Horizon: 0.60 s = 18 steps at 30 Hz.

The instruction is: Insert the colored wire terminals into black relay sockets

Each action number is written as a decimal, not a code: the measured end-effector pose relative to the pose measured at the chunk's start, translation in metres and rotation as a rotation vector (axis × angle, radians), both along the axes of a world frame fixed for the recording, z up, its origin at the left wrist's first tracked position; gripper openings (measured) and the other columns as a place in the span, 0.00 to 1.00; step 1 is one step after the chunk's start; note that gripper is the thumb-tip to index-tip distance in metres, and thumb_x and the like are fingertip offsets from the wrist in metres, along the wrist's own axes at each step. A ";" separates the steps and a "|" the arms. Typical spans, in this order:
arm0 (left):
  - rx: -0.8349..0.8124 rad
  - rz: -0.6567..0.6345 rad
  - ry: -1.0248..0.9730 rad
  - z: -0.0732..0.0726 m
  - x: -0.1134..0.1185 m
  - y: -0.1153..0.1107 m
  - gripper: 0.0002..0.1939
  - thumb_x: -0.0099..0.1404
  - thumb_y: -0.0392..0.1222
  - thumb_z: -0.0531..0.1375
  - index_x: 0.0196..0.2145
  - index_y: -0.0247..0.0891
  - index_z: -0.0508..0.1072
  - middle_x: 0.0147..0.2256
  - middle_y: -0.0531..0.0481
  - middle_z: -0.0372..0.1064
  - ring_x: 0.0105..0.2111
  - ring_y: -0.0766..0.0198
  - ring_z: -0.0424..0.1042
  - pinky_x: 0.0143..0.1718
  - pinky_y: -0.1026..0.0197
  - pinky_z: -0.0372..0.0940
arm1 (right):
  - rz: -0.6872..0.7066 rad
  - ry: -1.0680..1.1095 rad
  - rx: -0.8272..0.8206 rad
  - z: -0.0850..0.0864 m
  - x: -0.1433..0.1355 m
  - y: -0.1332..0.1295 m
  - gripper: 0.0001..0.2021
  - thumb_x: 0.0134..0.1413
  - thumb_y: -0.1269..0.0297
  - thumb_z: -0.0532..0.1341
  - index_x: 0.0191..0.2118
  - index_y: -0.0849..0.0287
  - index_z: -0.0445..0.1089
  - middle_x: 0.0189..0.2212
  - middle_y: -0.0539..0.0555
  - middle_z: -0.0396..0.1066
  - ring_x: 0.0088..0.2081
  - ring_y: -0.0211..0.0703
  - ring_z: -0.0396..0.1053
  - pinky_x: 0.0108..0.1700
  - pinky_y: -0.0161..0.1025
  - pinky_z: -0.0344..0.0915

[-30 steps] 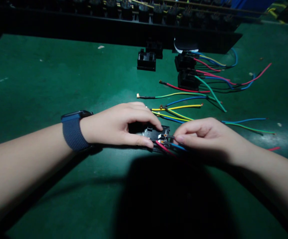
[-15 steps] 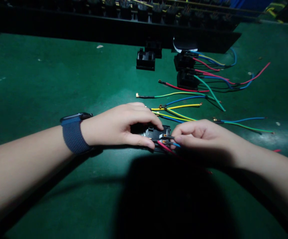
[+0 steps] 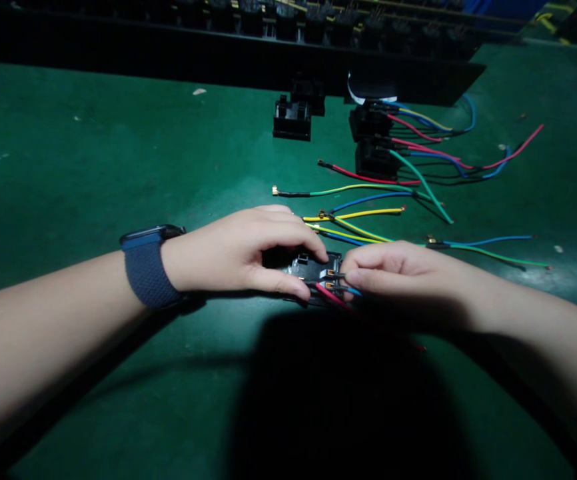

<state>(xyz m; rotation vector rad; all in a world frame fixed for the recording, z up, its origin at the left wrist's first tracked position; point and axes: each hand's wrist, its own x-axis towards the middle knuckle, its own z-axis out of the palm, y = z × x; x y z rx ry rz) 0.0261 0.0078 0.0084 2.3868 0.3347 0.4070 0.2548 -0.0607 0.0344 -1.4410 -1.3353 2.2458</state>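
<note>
A small black socket housing (image 3: 313,269) lies on the green surface, its back with metal terminals facing up. My left hand (image 3: 263,250) grips it between the thumb at the near edge and the fingers at the far edge. My right hand (image 3: 393,267) pinches a wire (image 3: 339,275) in a dark sleeve, whose connector sits at a terminal on the housing's right side. A red wire (image 3: 331,293) and a blue wire (image 3: 354,291) also run from the housing toward the right. Whether the pinched connector is fully seated I cannot tell.
Yellow, green and blue wires (image 3: 363,213) with crimped ends lie just beyond my hands. Two wired black sockets (image 3: 376,159) stand farther right. Bare black sockets (image 3: 292,121) sit beside a long black rack (image 3: 168,57) spanning the back. Another wire pair (image 3: 488,241) lies at right.
My right thumb and wrist have shifted slightly left toward the housing, the wire still pinched. My left hand keeps its hold on the socket housing.
</note>
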 end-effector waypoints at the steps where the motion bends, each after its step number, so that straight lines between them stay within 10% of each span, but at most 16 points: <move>1: -0.002 0.002 0.002 0.000 0.000 0.000 0.19 0.59 0.50 0.65 0.45 0.38 0.73 0.41 0.46 0.75 0.40 0.61 0.70 0.43 0.62 0.62 | 0.003 0.006 -0.005 0.000 0.000 0.000 0.19 0.55 0.48 0.60 0.29 0.60 0.61 0.21 0.45 0.54 0.21 0.30 0.49 0.22 0.32 0.43; 18: 0.005 0.000 0.002 0.000 -0.003 0.000 0.20 0.59 0.51 0.65 0.46 0.40 0.73 0.42 0.45 0.76 0.40 0.60 0.72 0.43 0.60 0.65 | -0.009 -0.042 -0.023 -0.004 0.001 -0.002 0.16 0.52 0.52 0.62 0.28 0.59 0.62 0.21 0.45 0.54 0.21 0.32 0.49 0.23 0.34 0.42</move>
